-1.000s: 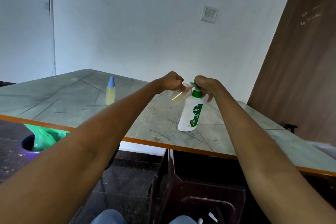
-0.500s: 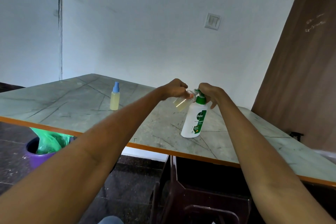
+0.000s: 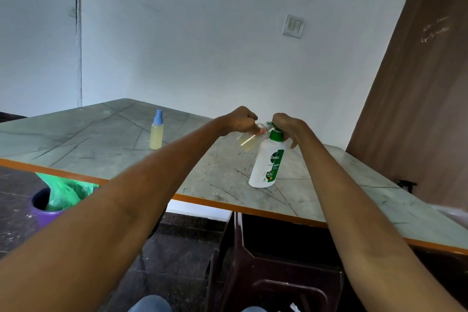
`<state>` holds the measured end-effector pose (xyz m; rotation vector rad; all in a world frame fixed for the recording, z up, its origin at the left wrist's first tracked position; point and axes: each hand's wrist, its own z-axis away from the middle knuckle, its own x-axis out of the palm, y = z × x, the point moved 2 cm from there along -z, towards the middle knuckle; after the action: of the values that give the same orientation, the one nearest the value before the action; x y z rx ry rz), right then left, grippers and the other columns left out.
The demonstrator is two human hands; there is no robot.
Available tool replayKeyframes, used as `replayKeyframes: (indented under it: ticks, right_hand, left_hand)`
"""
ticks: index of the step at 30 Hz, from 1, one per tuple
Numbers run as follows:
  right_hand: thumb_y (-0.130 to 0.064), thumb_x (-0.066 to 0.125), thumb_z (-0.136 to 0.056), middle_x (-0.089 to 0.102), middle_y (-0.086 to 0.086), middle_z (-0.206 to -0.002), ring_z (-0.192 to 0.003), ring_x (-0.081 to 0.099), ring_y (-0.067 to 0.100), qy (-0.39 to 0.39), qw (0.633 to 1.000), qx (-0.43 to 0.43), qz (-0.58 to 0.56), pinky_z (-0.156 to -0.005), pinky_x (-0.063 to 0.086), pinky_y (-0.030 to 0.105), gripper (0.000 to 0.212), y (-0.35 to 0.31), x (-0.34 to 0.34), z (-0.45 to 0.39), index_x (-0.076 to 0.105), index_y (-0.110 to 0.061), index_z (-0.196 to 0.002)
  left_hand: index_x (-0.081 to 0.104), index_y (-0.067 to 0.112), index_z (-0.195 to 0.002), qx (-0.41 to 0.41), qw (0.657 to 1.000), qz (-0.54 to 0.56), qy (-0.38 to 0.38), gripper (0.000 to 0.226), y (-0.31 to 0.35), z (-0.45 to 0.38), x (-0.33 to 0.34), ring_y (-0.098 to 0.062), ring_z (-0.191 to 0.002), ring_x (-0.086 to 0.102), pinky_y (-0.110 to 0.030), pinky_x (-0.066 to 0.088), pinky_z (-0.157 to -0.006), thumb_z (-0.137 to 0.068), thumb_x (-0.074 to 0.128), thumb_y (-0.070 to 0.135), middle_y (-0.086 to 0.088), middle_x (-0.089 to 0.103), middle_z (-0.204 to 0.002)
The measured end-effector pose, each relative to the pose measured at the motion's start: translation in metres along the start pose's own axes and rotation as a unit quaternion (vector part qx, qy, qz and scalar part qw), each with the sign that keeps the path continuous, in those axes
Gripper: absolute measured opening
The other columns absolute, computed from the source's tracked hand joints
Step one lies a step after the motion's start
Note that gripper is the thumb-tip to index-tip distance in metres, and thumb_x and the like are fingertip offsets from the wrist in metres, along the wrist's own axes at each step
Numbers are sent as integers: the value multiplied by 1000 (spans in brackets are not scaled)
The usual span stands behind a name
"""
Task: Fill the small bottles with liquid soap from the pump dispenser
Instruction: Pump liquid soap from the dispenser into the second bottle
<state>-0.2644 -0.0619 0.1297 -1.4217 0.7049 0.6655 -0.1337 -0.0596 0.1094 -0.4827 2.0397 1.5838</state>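
A white pump dispenser (image 3: 266, 167) with a green label and green pump stands upright on the grey table (image 3: 101, 144). My right hand (image 3: 288, 126) sits on top of its pump head, fingers curled over it. My left hand (image 3: 240, 120) grips a small clear bottle (image 3: 247, 140) holding yellowish liquid, tilted with its mouth at the pump's nozzle. A second small bottle (image 3: 156, 130) with a blue spray cap, filled with yellowish liquid, stands upright to the left.
The table has an orange front edge (image 3: 228, 206). A purple bin (image 3: 44, 210) with a green bag stands on the floor at the left. A dark plastic chair (image 3: 273, 266) is below the table. A brown panel (image 3: 417, 99) lines the right.
Both hands stay at the pump with the small bottle held to the nozzle. The view has tilted upward slightly, so everything sits lower in the picture.
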Motion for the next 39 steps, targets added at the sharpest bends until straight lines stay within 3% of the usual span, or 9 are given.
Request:
replayKeyframes:
  ticks: [2,6,11,16,20,25,30,34,39]
  right_hand:
    - [-13,22,-98,47,22,-138,-125,48,32,-5,1000,-8,-1,-73,44,36,30,-3,-2,4,45,-3,-114]
    - [-13,21,-98,49,21,-136,-109,53,28,-13,1000,-9,15,-49,31,29,20,-8,-5,7,39,-3,-101]
    - [-14,21,-98,49,21,-136,-109,53,29,-8,1000,-15,15,-54,36,28,25,-5,-3,4,43,-2,-102]
    - [-15,22,-98,47,24,-137,-126,48,32,0,1000,-10,19,-90,39,38,38,0,1,1,47,1,-121]
    - [-15,21,-98,49,22,-136,-114,52,30,-6,1000,-17,11,-76,37,33,27,-2,-2,6,44,-3,-92]
    - [-11,22,-97,49,21,-136,-95,47,25,-10,1000,-26,-3,-52,33,31,28,-5,-5,4,36,-10,-72]
    - [-15,23,-98,46,22,-139,-124,49,32,-7,1000,-17,-5,-83,38,37,41,-2,-1,1,49,0,-126]
    - [-17,23,-99,45,22,-140,-129,45,32,7,1000,-10,17,-101,38,41,44,0,0,4,42,2,-134]
    - [-12,21,-98,48,22,-137,-106,51,28,-4,1000,-23,2,-63,41,32,27,-5,-4,11,46,-4,-89]
  left_hand:
    - [52,16,-72,-6,1000,-5,-1,17,3,3,-3,-20,-95,44,-28,38,-83,-83,63,13,-6,48,-91]
    - [40,21,-62,-5,1000,-26,-8,32,9,3,-5,-14,-77,37,-26,32,-72,-81,65,13,7,33,-71]
    - [42,20,-63,5,1000,-13,-7,30,5,-1,-2,-19,-90,39,-29,33,-78,-82,63,13,5,36,-72]
    - [42,21,-64,9,1000,-23,-14,29,0,-5,-2,-20,-91,40,-29,34,-79,-83,62,13,5,37,-73]
    - [58,9,-88,25,999,-18,-6,6,0,-6,-1,-19,-94,44,-28,38,-83,-85,62,13,-5,46,-96]
    - [53,-5,-122,25,999,-23,-1,41,4,-6,-3,-25,-111,50,-28,42,-90,-85,61,13,-10,54,-116]
    - [57,10,-84,20,999,-26,-9,6,0,-6,-3,-19,-95,42,-30,38,-83,-84,62,13,0,45,-89]
    - [43,20,-64,10,999,-30,-18,28,2,-4,-3,-20,-91,40,-29,34,-79,-83,62,12,6,36,-74]
    - [42,20,-63,6,1000,-27,-12,30,5,-3,-2,-19,-90,39,-28,34,-79,-83,64,16,6,36,-72]
